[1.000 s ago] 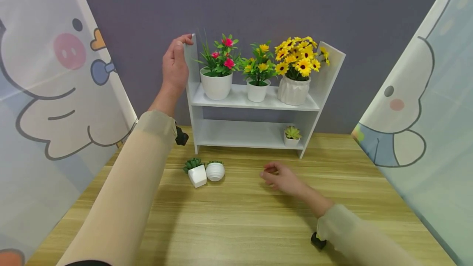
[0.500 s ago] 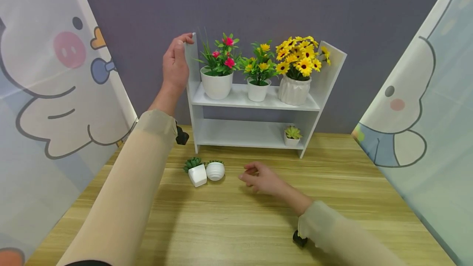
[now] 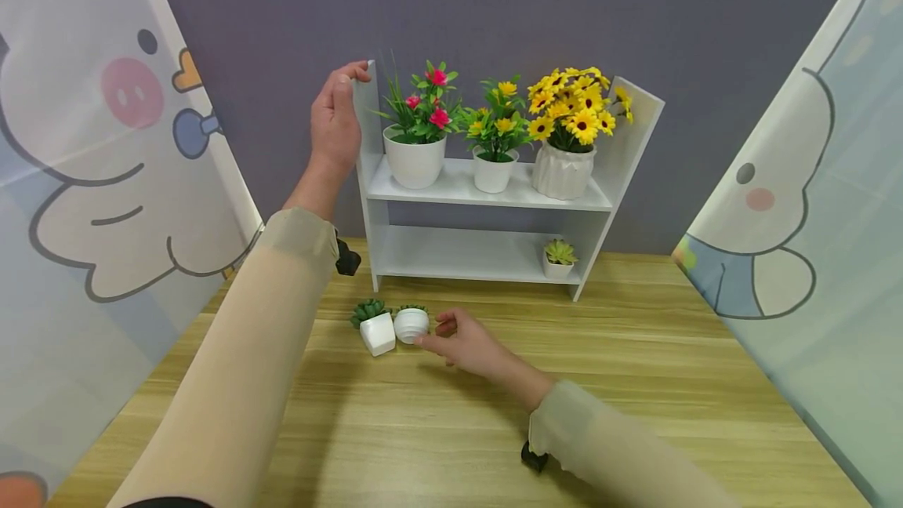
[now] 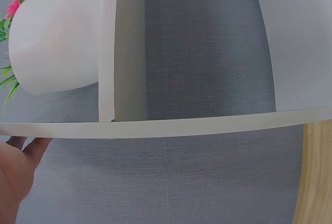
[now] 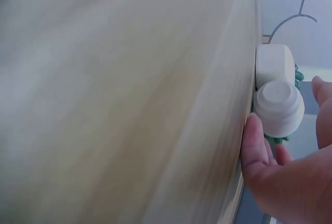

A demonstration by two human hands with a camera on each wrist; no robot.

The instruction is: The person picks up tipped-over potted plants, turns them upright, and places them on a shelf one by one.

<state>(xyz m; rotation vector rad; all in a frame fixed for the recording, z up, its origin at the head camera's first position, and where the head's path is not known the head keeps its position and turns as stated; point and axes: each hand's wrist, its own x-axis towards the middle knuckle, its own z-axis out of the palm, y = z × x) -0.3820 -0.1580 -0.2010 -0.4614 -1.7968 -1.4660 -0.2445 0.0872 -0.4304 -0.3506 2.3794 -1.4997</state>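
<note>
My left hand is at the top of the left side panel of a white two-tier shelf, fingertips touching it; in the left wrist view, the left hand meets the panel's outer side. On the wooden table, my right hand has thumb and fingers spread beside a small round white pot lying tipped over, some green showing behind it. The right wrist view has the thumb close to this round pot; contact is unclear. Against it leans a tipped square white pot with a dark green succulent.
On the upper shelf stand a pink-flowered pot, a smaller yellow-flowered pot and a ribbed pot of yellow daisies. A light green succulent sits at the lower shelf's right end. Cartoon-printed panels flank the table.
My right hand has moved left across the table, from below the shelf's right part to the round white pot. My left hand stays at the shelf panel.
</note>
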